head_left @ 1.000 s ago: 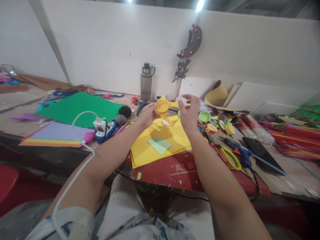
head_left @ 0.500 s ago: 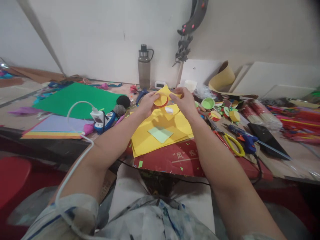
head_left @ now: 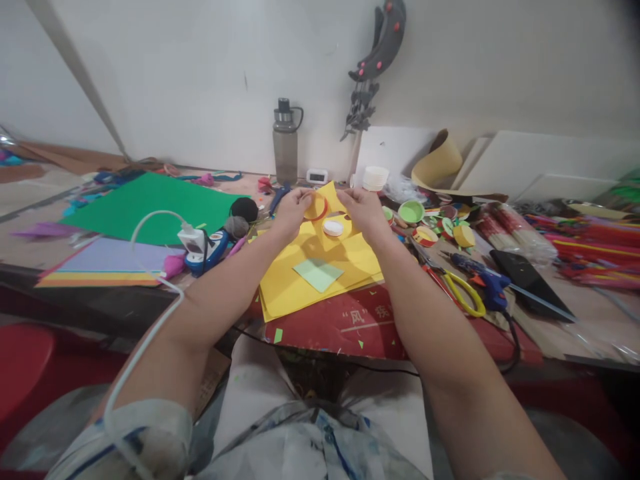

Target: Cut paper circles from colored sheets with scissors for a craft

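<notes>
My left hand [head_left: 293,212] is closed on the edge of a small round yellow piece with a red rim [head_left: 316,217], which looks like a shallow paper cup or ring. Across from it, my right hand [head_left: 364,212] pinches a piece of yellow paper [head_left: 328,192] that rises behind the rimmed piece. Below the hands lies a small white oval thing [head_left: 333,228], its kind unclear. Larger yellow sheets [head_left: 280,293] are stacked under it, with a pale green square of paper [head_left: 319,274] on top.
To the right are yellow-handled scissors [head_left: 467,293], a blue glue gun [head_left: 493,290], a black phone [head_left: 530,283] and small green and yellow cups [head_left: 411,212]. A green sheet [head_left: 155,207] and a white cable [head_left: 150,340] are at left. Behind stands a bottle [head_left: 285,150].
The rimmed piece has turned and now shows its round opening more. My right hand has drawn slightly left and lower in view, and the white oval shows more fully. The whole view has shifted a little.
</notes>
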Demonstrator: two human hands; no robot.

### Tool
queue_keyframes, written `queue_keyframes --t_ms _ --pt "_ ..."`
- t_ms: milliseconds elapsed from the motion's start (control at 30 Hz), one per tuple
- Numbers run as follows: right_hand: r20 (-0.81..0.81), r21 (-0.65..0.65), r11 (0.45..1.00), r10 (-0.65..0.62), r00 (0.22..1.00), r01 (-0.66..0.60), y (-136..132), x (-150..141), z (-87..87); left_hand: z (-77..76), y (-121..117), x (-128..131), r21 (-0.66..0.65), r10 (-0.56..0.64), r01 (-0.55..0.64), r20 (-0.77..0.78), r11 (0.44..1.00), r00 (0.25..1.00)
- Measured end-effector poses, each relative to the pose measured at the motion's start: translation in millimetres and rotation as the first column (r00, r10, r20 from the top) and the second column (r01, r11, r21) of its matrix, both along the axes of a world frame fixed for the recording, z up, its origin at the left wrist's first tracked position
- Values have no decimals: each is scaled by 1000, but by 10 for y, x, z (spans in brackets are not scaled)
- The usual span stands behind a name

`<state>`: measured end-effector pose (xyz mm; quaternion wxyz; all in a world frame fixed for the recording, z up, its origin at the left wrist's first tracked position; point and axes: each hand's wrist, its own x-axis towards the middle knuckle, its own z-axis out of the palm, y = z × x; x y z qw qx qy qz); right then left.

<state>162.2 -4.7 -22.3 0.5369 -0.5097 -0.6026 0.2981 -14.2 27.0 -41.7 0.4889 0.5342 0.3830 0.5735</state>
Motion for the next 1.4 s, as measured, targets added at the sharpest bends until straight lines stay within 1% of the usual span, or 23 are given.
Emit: queue_keyframes --t_ms 100,167,200,267,367,467,567,633,733,833,1000,1100,1267,1400 --pt "58 -10 1000 -5 998 5 -28 -24 23 -16 25 -27 151 93 -75 -113 986 989" --pt "113 -5 1000 -7 994 8 -33 -35 16 -18 19 -33 231 131 -87 -183 969 974" --pt "131 -3 1000 2 991 -1 -30 -38 4 -17 11 -32 242 127 -77 -198 967 972" --pt "144 -2 999 43 989 -43 -13 -37 -29 -13 -15 -21 211 77 -40 -171 977 982" --pt "130 -15 998 58 990 -57 22 -23 -77 0 -59 2 80 -53 56 -36 995 998" --pt "109 -14 999 47 993 -45 42 -10 -88 21 -91 17 -43 -190 196 107 980 976" --pt "94 -23 999 27 995 -25 37 -10 -65 43 -106 18 -65 -255 268 153 961 955" --pt "75 -34 999 6 997 -4 26 -15 -44 55 -110 14 -52 -251 261 151 964 956" --pt "43 -32 999 -1 999 2 13 -23 -28 62 -111 9 -46 -200 207 131 977 971" --pt "36 -18 1000 -4 999 4 18 -28 -36 54 -103 7 -40 -151 156 112 987 982" --pt "-4 6 1000 15 1000 -15 36 -41 -64 27 -75 -4 17 -103 102 108 995 989" --pt "14 19 1000 0 1000 0 24 -54 -60 27 -66 -12 19 -112 111 114 994 987" --pt "52 40 999 -30 998 28 -4 -66 -38 59 -78 -6 -64 -143 152 127 986 981" --pt "49 49 998 -29 998 26 5 -69 -41 91 -97 11 -69 -122 132 138 989 983"
